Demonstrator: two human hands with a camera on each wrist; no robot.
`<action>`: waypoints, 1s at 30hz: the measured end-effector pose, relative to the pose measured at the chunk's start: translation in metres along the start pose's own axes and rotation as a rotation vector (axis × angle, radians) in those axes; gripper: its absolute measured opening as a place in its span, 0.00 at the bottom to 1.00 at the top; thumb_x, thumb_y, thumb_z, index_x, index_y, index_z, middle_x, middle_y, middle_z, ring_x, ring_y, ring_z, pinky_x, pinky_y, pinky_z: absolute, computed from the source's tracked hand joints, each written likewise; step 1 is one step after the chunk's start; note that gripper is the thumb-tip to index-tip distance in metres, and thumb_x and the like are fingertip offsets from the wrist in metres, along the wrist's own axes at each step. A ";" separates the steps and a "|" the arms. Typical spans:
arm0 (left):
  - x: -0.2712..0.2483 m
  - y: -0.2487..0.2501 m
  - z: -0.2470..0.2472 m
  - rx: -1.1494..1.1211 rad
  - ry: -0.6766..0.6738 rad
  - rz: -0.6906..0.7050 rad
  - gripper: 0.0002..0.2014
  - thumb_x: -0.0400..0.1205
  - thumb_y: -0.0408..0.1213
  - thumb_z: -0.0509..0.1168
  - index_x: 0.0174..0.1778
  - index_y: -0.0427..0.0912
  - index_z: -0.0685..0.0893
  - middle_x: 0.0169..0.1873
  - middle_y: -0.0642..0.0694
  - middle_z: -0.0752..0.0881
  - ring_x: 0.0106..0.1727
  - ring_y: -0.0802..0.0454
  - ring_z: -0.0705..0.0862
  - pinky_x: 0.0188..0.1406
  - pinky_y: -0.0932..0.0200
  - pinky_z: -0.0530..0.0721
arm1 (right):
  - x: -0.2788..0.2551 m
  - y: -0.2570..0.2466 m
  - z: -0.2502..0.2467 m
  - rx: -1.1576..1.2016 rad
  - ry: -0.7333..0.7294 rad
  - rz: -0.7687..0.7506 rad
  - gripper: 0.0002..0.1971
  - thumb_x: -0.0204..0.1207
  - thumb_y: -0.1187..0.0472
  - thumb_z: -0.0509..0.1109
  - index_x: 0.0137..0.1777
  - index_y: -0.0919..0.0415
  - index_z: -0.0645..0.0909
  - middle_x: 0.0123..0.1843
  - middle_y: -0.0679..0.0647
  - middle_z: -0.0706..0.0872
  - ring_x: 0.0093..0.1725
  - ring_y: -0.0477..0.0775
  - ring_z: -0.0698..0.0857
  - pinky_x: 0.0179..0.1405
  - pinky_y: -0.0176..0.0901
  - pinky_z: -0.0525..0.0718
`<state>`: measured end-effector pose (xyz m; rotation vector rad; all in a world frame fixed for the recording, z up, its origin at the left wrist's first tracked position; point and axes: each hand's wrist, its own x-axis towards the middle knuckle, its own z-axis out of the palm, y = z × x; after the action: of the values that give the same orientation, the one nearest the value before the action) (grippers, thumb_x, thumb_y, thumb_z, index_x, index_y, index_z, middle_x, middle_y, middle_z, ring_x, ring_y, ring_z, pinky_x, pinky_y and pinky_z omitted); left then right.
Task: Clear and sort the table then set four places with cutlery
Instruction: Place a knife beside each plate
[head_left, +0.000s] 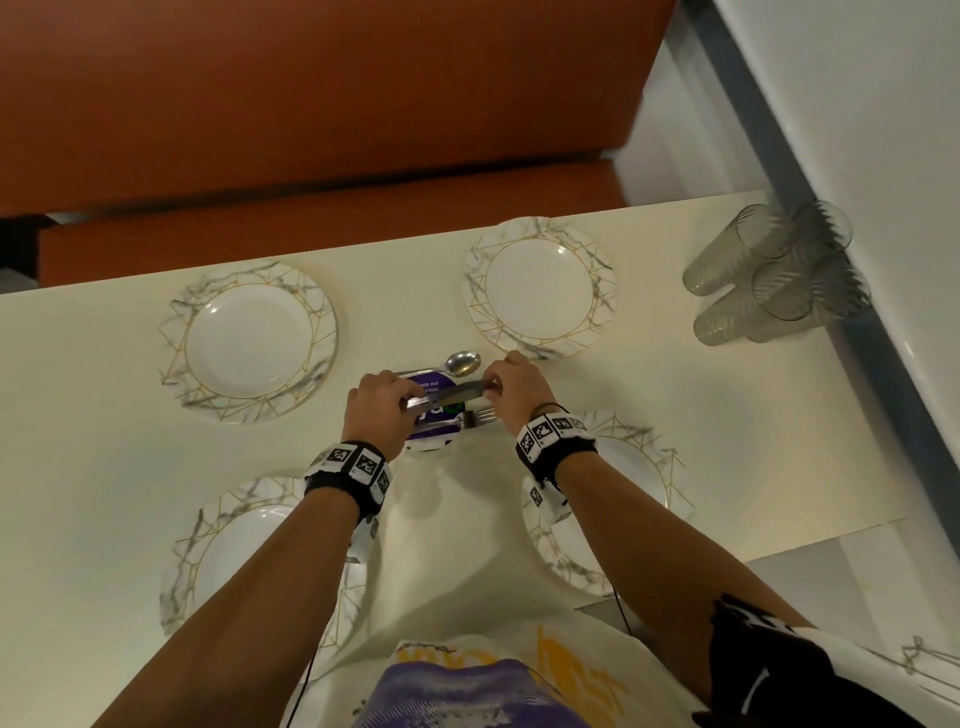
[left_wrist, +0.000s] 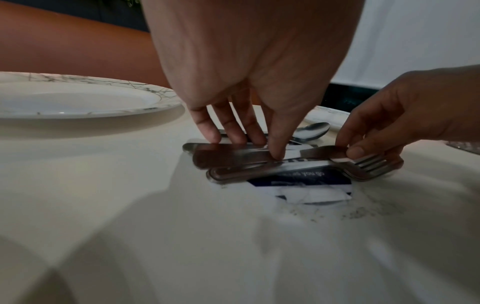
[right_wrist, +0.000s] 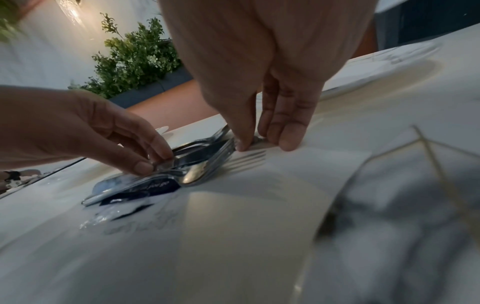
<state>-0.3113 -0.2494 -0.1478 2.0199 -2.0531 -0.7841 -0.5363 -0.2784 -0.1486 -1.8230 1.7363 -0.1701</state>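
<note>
- Four marbled plates (head_left: 248, 343) on the table (head_left: 104, 441): two in the upper half of the head view, two lower, partly behind the forearms.
- Four clear glasses (head_left: 769, 275) clustered at the right edge.
- One spoon (head_left: 462, 362) at centre.
- One knife (head_left: 452, 392).
- Forks (head_left: 480, 414) beneath; count unclear.

Head view overhead; wrist views low, close; all share cutlery pile (head_left: 447, 400).
</note>
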 end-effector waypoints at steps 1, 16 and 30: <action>0.000 0.000 0.000 -0.002 -0.006 -0.001 0.10 0.80 0.37 0.75 0.56 0.48 0.93 0.54 0.45 0.88 0.56 0.41 0.80 0.57 0.45 0.77 | 0.001 0.000 0.000 -0.005 -0.013 0.002 0.08 0.79 0.62 0.74 0.56 0.59 0.85 0.56 0.53 0.79 0.53 0.53 0.81 0.59 0.44 0.82; 0.007 0.006 -0.002 0.128 -0.097 0.028 0.09 0.85 0.37 0.67 0.59 0.42 0.88 0.57 0.42 0.86 0.59 0.40 0.80 0.59 0.45 0.81 | 0.008 -0.002 0.001 -0.044 -0.083 -0.065 0.07 0.79 0.65 0.71 0.55 0.61 0.86 0.56 0.54 0.79 0.51 0.52 0.80 0.58 0.41 0.81; 0.010 0.012 -0.007 0.163 -0.229 0.066 0.08 0.85 0.34 0.68 0.59 0.41 0.84 0.61 0.41 0.83 0.63 0.42 0.79 0.66 0.47 0.81 | 0.010 0.002 -0.009 -0.039 -0.162 -0.108 0.05 0.76 0.68 0.72 0.49 0.60 0.83 0.50 0.52 0.79 0.50 0.51 0.78 0.51 0.41 0.79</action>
<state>-0.3197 -0.2617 -0.1384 2.0127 -2.3680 -0.9000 -0.5408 -0.2912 -0.1450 -1.9044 1.5414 -0.0302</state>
